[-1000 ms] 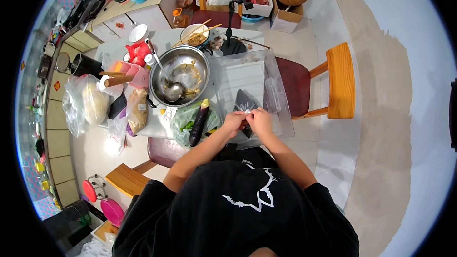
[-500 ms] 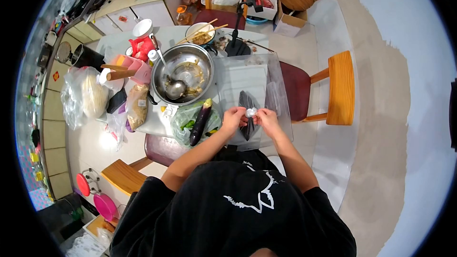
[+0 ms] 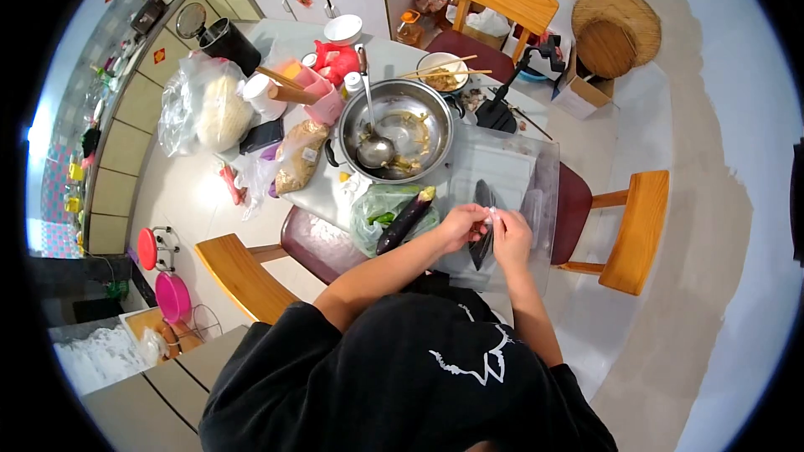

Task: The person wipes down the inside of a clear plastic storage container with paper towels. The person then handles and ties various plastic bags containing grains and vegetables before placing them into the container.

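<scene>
My left hand (image 3: 465, 228) and my right hand (image 3: 512, 237) meet over a clear plastic tray (image 3: 540, 243) at the table's near right corner. Both are closed, fingertips pinching a small whitish piece (image 3: 492, 213) that looks like garlic; it is mostly hidden by the fingers. Under it lies a dark, pointed, flat thing (image 3: 480, 253), possibly black plastic, partly covered by my hands. Left of my left hand, a purple eggplant (image 3: 405, 222) rests on a green-tinted plastic bag (image 3: 366, 224) with green vegetables inside.
A steel pot (image 3: 345, 130) holding a ladle (image 3: 376, 151) and food scraps stands beyond the eggplant. Behind are a bowl with chopsticks (image 3: 444, 81) and a black stand (image 3: 498, 113). Bagged food (image 3: 301, 163) and a phone (image 3: 261, 136) lie left. Chairs (image 3: 641, 230) surround the table.
The view has turned, shifting the table rightward in the picture. My hands stay together over the tray; the right hand is now more upright, and less of the whitish piece shows.
</scene>
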Motion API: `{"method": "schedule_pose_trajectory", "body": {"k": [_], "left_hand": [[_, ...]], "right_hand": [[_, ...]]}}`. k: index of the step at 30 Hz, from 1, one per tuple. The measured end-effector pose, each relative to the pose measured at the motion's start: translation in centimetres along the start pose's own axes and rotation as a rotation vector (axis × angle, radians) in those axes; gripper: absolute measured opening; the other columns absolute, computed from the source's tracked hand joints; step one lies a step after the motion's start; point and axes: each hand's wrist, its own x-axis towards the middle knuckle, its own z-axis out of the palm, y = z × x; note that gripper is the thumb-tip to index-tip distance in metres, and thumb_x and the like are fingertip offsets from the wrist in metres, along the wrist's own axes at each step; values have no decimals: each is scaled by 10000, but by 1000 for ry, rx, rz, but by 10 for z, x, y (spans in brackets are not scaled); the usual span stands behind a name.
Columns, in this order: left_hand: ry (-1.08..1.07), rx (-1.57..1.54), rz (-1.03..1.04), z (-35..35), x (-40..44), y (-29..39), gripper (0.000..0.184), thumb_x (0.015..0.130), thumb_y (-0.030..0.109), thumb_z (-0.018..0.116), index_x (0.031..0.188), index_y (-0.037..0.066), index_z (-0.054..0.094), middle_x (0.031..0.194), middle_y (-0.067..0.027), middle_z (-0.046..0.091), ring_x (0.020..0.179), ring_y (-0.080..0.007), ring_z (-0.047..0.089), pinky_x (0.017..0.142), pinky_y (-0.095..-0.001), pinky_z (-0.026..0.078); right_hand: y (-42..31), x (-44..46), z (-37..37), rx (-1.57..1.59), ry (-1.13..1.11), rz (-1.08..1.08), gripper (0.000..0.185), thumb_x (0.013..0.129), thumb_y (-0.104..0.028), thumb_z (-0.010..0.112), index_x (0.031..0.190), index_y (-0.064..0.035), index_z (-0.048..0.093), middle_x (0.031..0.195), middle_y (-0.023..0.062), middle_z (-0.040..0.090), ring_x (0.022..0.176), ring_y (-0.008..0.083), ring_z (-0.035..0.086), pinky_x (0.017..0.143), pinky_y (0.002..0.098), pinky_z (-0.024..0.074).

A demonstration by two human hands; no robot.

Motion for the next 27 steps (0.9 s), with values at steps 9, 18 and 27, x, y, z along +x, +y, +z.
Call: {"method": "schedule_pose_trajectory", "body": {"k": [9,18,27], "left_hand": [[165,885,895,19,12,34,384,709,15,659,1078,90,586,915,-103,471,692,-160,506,619,-251,441],[467,1398,924,13,32,66,349,704,125,678,1042,81,604,924,-105,480,760,-227,538,695,-326,459],[599,906,978,-42,-52,70,302,746,81,628,1043,55,583,884,-97,548,745,-198,561,655,-278,460]], "right_hand": [[10,46,18,593,84,368,166,863,-139,564,833,23,585,721,1,567,669,48,487,585,211,405],[21,86,37,711,31,323,133,871,-129,541,849,-5,584,726,-8,558,623,48,484,509,182,386],[36,63,66,93,119,368,356,758,-24,559,1112,-24,521,937,115,563,693,180,544,656,292,456]]}}
